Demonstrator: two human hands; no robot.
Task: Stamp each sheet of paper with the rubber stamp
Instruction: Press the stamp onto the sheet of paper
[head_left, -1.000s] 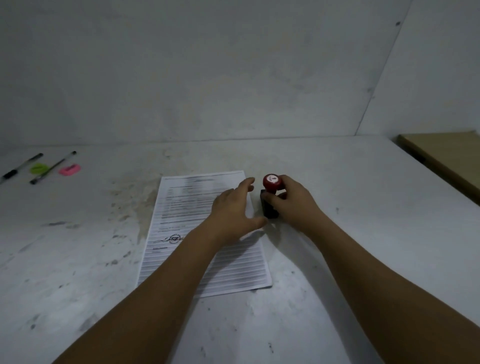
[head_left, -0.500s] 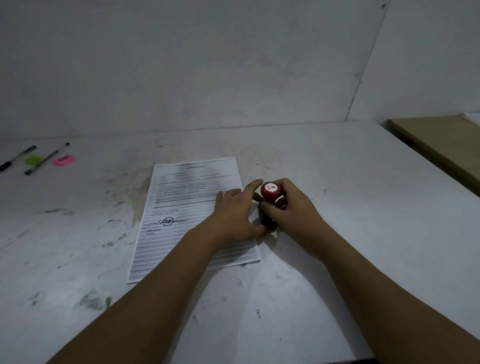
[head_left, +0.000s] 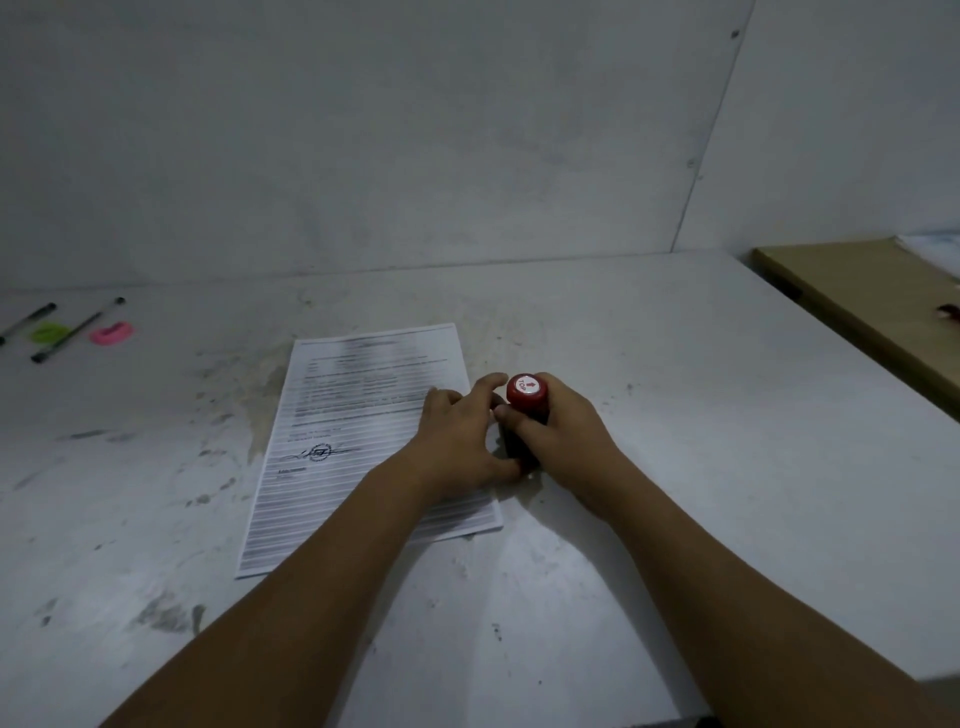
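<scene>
Stamp (head_left: 527, 392) beside sheet (head_left: 363, 395) edge, gripped by right hand (head_left: 566, 441), left hand (head_left: 457, 441) spread open

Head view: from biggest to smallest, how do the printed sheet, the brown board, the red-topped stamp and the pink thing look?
1. Printed sheet.
2. Brown board, though the frame edge cuts it off, so its place is unsure.
3. Red-topped stamp.
4. Pink thing, farther away, so it may only look smaller.

Red-capped rubber stamp (head_left: 525, 415) stands upright just beside the printed, already-stamped sheet (head_left: 358, 441).
</scene>
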